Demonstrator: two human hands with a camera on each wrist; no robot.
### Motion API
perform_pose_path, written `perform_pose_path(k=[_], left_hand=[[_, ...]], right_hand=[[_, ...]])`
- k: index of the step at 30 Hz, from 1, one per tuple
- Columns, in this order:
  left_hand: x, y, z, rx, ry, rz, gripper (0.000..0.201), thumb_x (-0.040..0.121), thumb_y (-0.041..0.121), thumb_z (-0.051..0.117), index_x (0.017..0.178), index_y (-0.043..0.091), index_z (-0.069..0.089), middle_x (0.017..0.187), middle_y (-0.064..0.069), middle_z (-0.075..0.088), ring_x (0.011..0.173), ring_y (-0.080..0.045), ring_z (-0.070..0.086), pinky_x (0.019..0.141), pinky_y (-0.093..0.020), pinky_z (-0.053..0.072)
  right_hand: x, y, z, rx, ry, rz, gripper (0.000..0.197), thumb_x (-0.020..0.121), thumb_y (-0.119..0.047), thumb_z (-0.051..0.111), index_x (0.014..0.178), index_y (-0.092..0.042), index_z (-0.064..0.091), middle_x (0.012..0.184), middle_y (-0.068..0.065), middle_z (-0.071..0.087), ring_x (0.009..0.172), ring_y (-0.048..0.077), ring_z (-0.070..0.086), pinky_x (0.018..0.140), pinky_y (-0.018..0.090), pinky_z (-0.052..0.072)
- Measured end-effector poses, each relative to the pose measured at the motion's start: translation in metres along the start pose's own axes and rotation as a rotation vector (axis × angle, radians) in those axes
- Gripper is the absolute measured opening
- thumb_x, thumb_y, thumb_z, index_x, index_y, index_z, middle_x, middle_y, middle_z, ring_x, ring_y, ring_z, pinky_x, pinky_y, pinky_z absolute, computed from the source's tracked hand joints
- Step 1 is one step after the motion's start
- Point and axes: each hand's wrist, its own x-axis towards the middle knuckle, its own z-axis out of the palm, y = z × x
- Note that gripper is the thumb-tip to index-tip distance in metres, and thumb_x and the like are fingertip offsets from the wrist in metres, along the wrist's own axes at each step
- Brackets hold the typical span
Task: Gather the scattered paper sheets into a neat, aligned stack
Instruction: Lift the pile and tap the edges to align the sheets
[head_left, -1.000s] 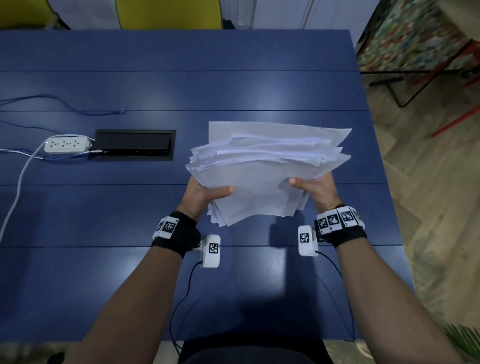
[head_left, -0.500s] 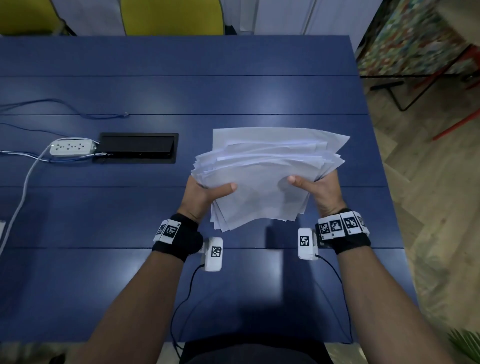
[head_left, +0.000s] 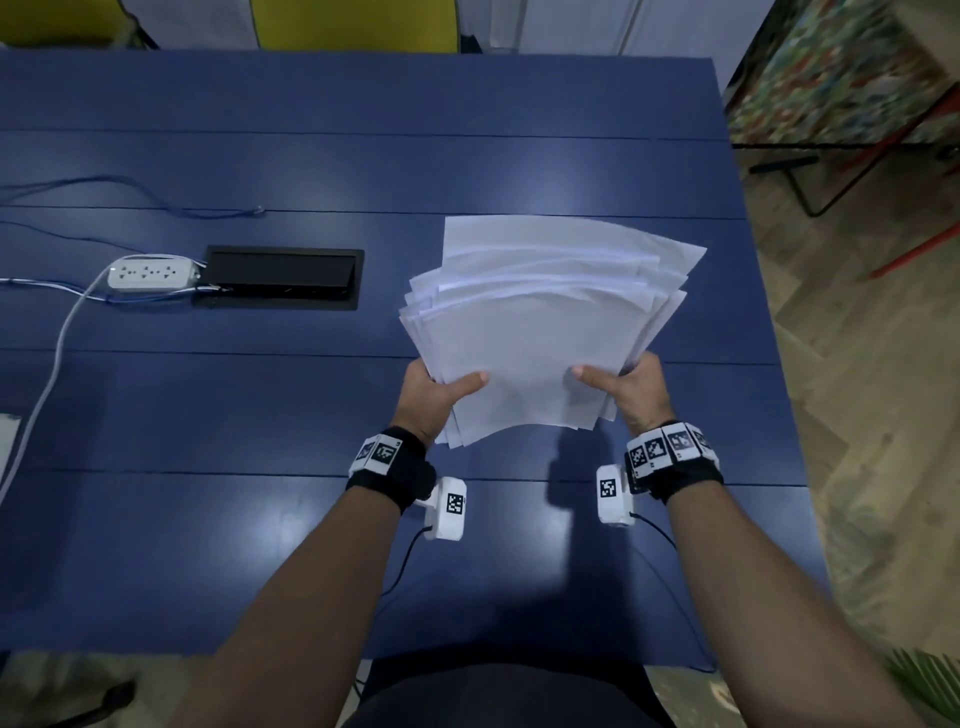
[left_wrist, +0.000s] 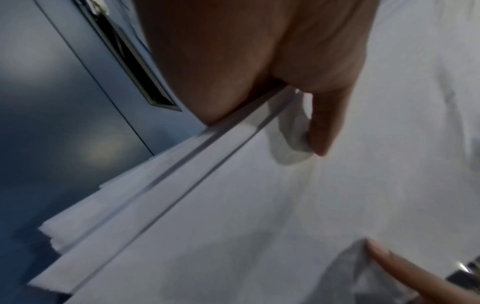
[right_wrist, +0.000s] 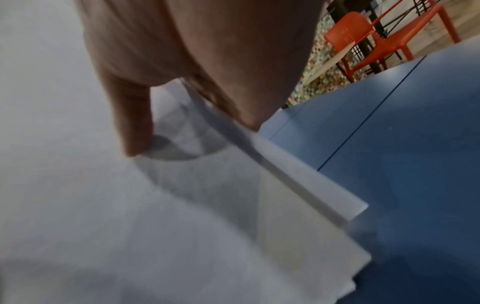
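A loose bundle of white paper sheets (head_left: 540, 332) is held up above the blue table (head_left: 260, 415), its far edges fanned and uneven. My left hand (head_left: 434, 392) grips the bundle's near left side, thumb on top. My right hand (head_left: 631, 392) grips the near right side the same way. In the left wrist view the left thumb (left_wrist: 327, 123) presses on the top sheet (left_wrist: 259, 226), and the staggered sheet edges show below it. In the right wrist view the right thumb (right_wrist: 135, 123) lies on the paper (right_wrist: 130, 205). The fingers under the sheets are hidden.
A black cable hatch (head_left: 283, 278) is sunk in the table to the left, with a white power strip (head_left: 153, 274) and cables beside it. Yellow chairs (head_left: 353, 23) stand at the far edge. The table's right edge borders wooden floor, and a red chair (right_wrist: 369, 39) stands beyond.
The sheets have been drawn closer together and tilted more upright in both hands. The fan at the far edge is narrower than before. Both grips stay in place.
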Motion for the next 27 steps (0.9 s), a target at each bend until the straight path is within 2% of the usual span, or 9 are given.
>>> perform_pose_path(k=[4,7,10,13,15,19,22,24,27], left_hand=[[-0.004,-0.006,0.013,-0.027,0.14,0.069,0.02,0.094,0.0,0.077,0.113,0.008,0.076,0.102,0.004,0.083,0.099,-0.015,0.078,0.089,-0.032,0.061],[-0.003,-0.009,0.018,-0.088,0.217,0.107,0.032,0.089,0.008,0.081,0.12,0.001,0.074,0.116,-0.014,0.081,0.11,-0.031,0.077,0.095,-0.041,0.063],[0.001,-0.015,0.009,-0.087,0.188,0.059,0.038,0.082,0.003,0.083,0.118,-0.004,0.073,0.115,-0.018,0.08,0.106,-0.032,0.077,0.091,-0.042,0.064],[0.012,-0.018,-0.012,-0.047,0.101,0.012,0.046,0.08,-0.001,0.083,0.123,-0.008,0.069,0.12,-0.023,0.078,0.112,-0.038,0.076,0.088,-0.04,0.063],[0.017,-0.019,-0.02,-0.059,0.067,-0.013,0.046,0.081,-0.002,0.082,0.126,-0.007,0.069,0.123,-0.022,0.077,0.113,-0.036,0.076,0.088,-0.037,0.062],[0.018,-0.021,-0.009,-0.076,0.039,-0.054,0.041,0.075,0.002,0.082,0.115,0.002,0.075,0.115,-0.015,0.081,0.104,-0.03,0.079,0.089,-0.039,0.063],[0.02,-0.025,-0.005,-0.112,0.059,-0.076,0.04,0.078,-0.005,0.084,0.117,-0.001,0.075,0.115,-0.017,0.081,0.106,-0.034,0.078,0.091,-0.042,0.063],[0.022,-0.025,-0.005,-0.131,0.06,-0.084,0.043,0.077,-0.004,0.085,0.119,-0.002,0.075,0.117,-0.017,0.081,0.108,-0.035,0.078,0.091,-0.041,0.063],[0.022,-0.029,-0.001,-0.13,0.055,-0.1,0.044,0.072,0.001,0.087,0.115,0.006,0.077,0.114,-0.011,0.082,0.105,-0.028,0.079,0.089,-0.037,0.063]], right_hand=[[-0.016,0.008,0.026,0.091,0.235,-0.108,0.024,0.084,0.011,0.073,0.103,-0.002,0.071,0.085,-0.01,0.078,0.079,0.002,0.073,0.074,0.021,0.057],[-0.026,0.016,0.042,0.172,0.291,-0.167,0.03,0.087,0.016,0.067,0.116,0.01,0.065,0.101,0.007,0.074,0.086,0.002,0.072,0.081,0.02,0.056],[-0.022,0.027,0.035,0.117,0.241,-0.13,0.041,0.083,0.016,0.071,0.123,0.008,0.061,0.107,0.008,0.072,0.092,0.006,0.072,0.083,0.022,0.056],[-0.003,0.033,0.008,0.065,0.162,-0.074,0.05,0.078,0.012,0.078,0.12,-0.008,0.06,0.112,0.007,0.071,0.102,0.014,0.07,0.088,0.03,0.056],[0.009,0.034,-0.005,0.053,0.115,-0.039,0.052,0.076,0.009,0.08,0.118,-0.016,0.061,0.119,0.011,0.07,0.113,0.023,0.066,0.095,0.038,0.056],[0.019,0.039,0.005,0.083,0.055,0.052,0.049,0.073,0.01,0.081,0.115,-0.008,0.064,0.106,0.004,0.076,0.097,0.019,0.073,0.087,0.037,0.056],[0.021,0.046,0.01,0.107,0.047,0.09,0.052,0.074,0.008,0.082,0.122,0.0,0.064,0.111,0.009,0.076,0.103,0.025,0.073,0.089,0.037,0.058],[0.023,0.049,0.01,0.127,0.057,0.097,0.054,0.074,0.007,0.083,0.123,-0.002,0.064,0.114,0.011,0.075,0.107,0.028,0.072,0.092,0.038,0.058],[0.021,0.052,0.016,0.101,0.049,0.095,0.045,0.072,0.009,0.083,0.111,-0.009,0.07,0.107,0.008,0.077,0.101,0.026,0.073,0.094,0.042,0.057]])
